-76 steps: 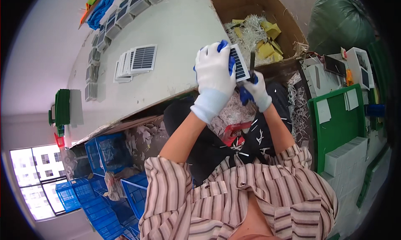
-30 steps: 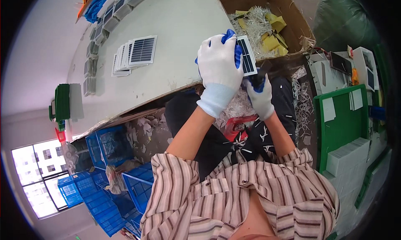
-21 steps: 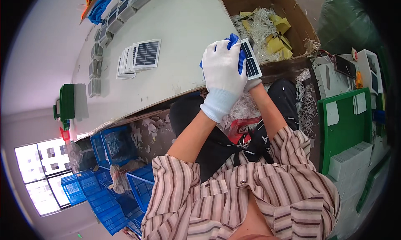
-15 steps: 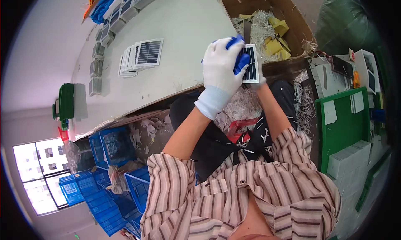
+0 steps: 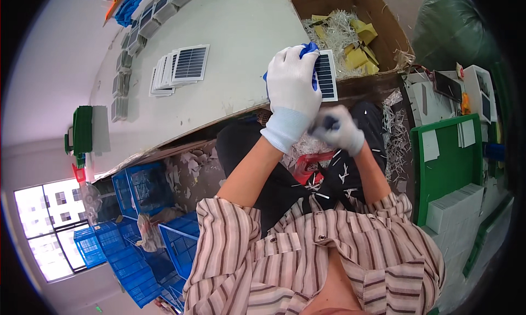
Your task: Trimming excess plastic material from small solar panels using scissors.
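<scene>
I see my left hand (image 5: 293, 93) clenched on a small solar panel (image 5: 326, 75) and blue cloth (image 5: 308, 50) at the bench (image 5: 241, 52) edge; right hand (image 5: 335, 129) blurred, its grip unclear; cardboard box (image 5: 383, 27) holds shredded paper (image 5: 342, 32)

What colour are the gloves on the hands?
White, clear on the left hand in the head view.

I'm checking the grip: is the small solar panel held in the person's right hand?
No, the left hand in its white glove holds the small solar panel with a blue cloth, while the right hand is below it, apart.
</scene>
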`<state>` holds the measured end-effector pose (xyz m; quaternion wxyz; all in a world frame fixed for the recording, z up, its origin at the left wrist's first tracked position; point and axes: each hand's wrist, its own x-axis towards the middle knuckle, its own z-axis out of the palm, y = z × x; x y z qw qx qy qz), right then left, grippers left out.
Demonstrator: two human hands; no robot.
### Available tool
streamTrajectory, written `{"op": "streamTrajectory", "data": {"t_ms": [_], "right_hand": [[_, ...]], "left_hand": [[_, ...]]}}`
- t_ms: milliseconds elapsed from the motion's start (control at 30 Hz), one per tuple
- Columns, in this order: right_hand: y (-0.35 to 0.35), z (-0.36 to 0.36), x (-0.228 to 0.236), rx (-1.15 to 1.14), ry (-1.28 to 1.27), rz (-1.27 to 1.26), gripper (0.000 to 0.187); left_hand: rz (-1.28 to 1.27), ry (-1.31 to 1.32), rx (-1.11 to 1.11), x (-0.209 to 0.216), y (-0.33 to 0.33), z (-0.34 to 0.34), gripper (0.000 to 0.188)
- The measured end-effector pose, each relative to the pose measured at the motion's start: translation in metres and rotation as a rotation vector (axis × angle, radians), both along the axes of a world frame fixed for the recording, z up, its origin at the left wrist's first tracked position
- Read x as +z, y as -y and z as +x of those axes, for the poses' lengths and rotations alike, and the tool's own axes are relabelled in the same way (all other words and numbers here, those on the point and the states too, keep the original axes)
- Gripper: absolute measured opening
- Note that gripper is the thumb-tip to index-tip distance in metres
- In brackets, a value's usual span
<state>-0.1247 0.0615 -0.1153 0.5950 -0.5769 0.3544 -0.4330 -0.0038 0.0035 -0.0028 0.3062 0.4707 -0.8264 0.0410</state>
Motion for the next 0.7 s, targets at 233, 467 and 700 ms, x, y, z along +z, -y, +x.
{"op": "streamTrajectory", "data": {"t_ms": [233, 467, 700], "right_hand": [[0.002, 0.028, -0.015, -0.642, 0.005, -0.100, 0.030], [0.108, 0.056, -0.075, -0.610, 0.902, 0.173, 0.031], [0.061, -0.003, 0.005, -0.801, 0.189, -0.220, 0.046]], "left_hand": [[-0.009, -0.028, 0.050, 0.003, -0.003, -0.005, 0.036], [0.005, -0.009, 0.023, 0.000, 0.000, -0.009, 0.036], [0.019, -0.110, -0.044, -0.001, 0.003, 0.000, 0.037]]}}
